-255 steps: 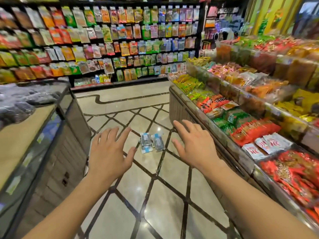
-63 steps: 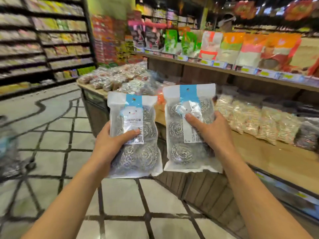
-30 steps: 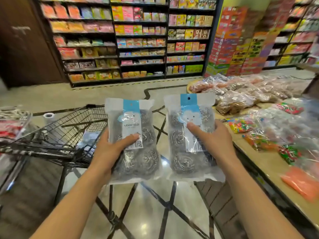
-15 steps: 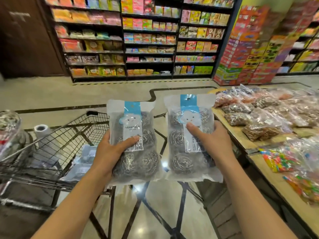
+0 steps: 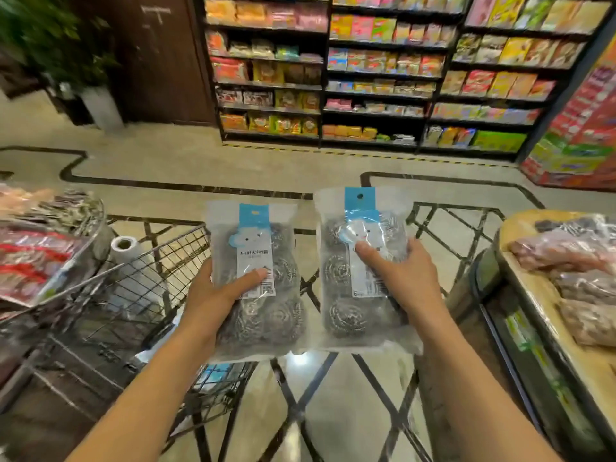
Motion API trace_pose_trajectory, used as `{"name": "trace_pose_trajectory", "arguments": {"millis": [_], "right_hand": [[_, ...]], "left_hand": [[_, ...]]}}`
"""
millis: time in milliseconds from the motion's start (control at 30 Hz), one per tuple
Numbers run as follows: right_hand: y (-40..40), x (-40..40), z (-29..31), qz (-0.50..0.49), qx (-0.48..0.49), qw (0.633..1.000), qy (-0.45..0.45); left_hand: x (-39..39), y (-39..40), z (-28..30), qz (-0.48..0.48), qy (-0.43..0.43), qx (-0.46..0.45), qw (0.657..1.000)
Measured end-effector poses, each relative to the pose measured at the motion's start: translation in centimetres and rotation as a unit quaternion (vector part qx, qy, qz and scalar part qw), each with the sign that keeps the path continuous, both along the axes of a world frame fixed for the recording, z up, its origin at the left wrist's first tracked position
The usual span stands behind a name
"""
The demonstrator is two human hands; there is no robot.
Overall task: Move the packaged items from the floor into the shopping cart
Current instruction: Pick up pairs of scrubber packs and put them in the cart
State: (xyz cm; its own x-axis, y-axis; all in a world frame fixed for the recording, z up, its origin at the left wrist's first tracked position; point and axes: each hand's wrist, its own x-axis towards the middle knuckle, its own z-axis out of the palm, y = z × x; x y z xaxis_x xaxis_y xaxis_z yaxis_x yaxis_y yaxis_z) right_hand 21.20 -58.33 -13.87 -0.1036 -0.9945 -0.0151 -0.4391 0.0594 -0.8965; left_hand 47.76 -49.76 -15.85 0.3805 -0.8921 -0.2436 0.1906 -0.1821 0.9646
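Glossy cream floor tiles with dark diamond inlay [image 5: 333, 411] run between black snack shelving [image 5: 383, 78] at the back and a black wire shopping cart [image 5: 140, 295] at the lower left, its basket already holding what look like pale packets low down. The left hand [image 5: 213, 295] clasps one clear plastic packet of steel-wool scourers with a blue header card [image 5: 258, 278], thumb pressed across its label, right beside the cart's rim, probably so it can drop straight in. The right hand [image 5: 403, 278] grips a second, matching scourer packet [image 5: 360, 271] the same way, held upright over bare floor, further from the basket and apparently waiting its turn.
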Motion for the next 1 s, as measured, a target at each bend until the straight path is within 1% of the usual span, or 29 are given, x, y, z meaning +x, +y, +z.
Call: {"name": "trace_pose_trajectory", "arguments": {"millis": [200,433,633,700,900,1000], "right_hand": [[-7.4,5.8,-1.0,0.091,0.013,0.996,0.009],[-13.1,16.0,-3.7,0.192,0.032,0.981,0.025],[-15.8,24.8,-6.5,0.273,0.044,0.96,0.034],[-16.6,27.3,-7.9,0.297,0.048,0.953,0.041],[-17.4,33.8,-12.4,0.347,0.084,0.932,0.059],[-17.5,36.0,-15.1,0.358,0.098,0.926,0.063]], "left_hand": [[3.9,-2.9,-1.6,0.081,0.015,0.0,0.997],[11.4,-3.6,-5.1,0.189,-0.012,0.019,0.982],[17.3,-3.5,-8.9,0.262,-0.012,0.022,0.965],[18.8,-3.2,-10.3,0.285,0.001,0.032,0.958],[22.0,-2.6,-14.7,0.325,0.004,0.057,0.944],[23.0,-2.7,-16.9,0.356,0.02,0.098,0.929]]}}
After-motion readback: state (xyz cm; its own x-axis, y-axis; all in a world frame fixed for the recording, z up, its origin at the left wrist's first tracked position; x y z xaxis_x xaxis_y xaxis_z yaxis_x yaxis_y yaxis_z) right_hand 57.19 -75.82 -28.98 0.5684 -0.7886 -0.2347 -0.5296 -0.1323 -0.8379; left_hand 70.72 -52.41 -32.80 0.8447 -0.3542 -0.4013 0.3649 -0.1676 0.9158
